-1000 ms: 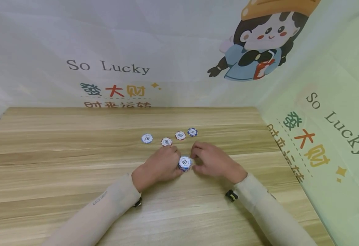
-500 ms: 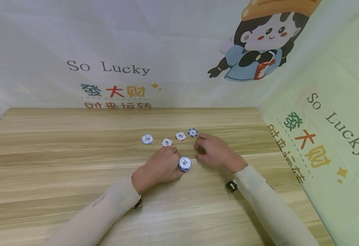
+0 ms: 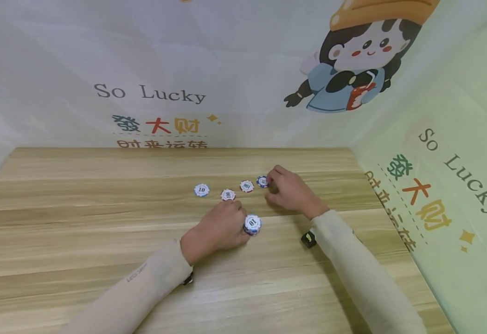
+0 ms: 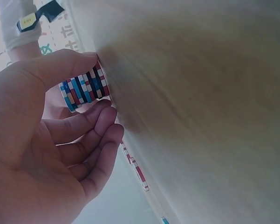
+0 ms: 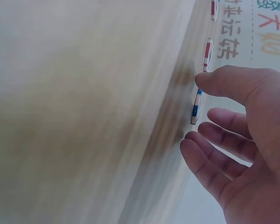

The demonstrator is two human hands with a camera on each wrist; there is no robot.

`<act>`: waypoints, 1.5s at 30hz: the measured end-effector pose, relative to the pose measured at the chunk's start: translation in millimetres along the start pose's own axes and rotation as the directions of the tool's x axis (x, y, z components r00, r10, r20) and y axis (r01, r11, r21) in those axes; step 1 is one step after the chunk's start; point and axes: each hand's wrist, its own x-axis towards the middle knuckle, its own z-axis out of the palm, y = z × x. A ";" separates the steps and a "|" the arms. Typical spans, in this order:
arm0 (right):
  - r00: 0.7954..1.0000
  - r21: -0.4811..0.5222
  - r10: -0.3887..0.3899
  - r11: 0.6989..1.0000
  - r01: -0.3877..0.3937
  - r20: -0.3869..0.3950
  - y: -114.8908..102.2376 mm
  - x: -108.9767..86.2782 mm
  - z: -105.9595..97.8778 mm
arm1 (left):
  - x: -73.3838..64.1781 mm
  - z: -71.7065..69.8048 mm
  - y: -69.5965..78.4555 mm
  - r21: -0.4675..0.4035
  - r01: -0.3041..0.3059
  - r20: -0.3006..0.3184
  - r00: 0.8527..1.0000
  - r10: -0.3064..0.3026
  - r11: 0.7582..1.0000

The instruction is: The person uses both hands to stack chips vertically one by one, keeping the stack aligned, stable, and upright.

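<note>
A stack of poker chips [image 3: 252,224] stands on the wooden table, a white-faced 10 chip on top. My left hand [image 3: 220,227] holds the stack from its left side; in the left wrist view the thumb [image 4: 70,65] lies along striped blue, red and white edges. Farther back, my right hand [image 3: 289,188] is at a flat dark-blue chip [image 3: 262,181], overlapping its right edge. Seen from the right wrist, thumb and fingers are spread apart around that blue chip [image 5: 197,107], with nothing gripped.
Left of the blue chip lie a red-edged 100 chip [image 3: 246,186], another red-edged chip [image 3: 227,194] just beyond the left knuckles, and a light-blue 10 chip [image 3: 201,189]. A printed cloth wall [image 3: 243,93] rises behind the table [image 3: 80,208].
My right hand has left the side of the stack and moved away from me to the dark-blue chip. The left hand stays on the stack.
</note>
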 end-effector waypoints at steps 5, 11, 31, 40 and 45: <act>1.000 -0.009 -0.006 1.000 0.006 0.020 1.5 10.4 -1.5 | -0.2 0.5 0.2 0.004 0.005 -0.001 1.000 -0.005 1.000; 0.995 -0.001 0.001 1.000 -0.001 0.095 0.9 19.3 -6.1 | 0.3 1.6 0.4 0.012 0.010 0.008 1.000 -0.010 1.000; 0.989 0.021 0.039 0.999 -0.043 0.144 -2.8 22.1 -8.0 | 0.1 0.9 1.6 -0.003 0.013 -0.006 1.000 -0.013 1.000; 0.984 -0.001 0.049 0.999 -0.050 0.171 -6.8 14.2 -7.1 | -0.3 1.7 2.4 -0.031 0.010 -0.020 1.000 -0.011 0.999; 0.988 0.007 0.025 1.000 -0.027 0.152 -7.2 7.2 -5.8 | -0.3 2.3 1.4 -0.037 0.016 -0.016 1.000 -0.016 0.999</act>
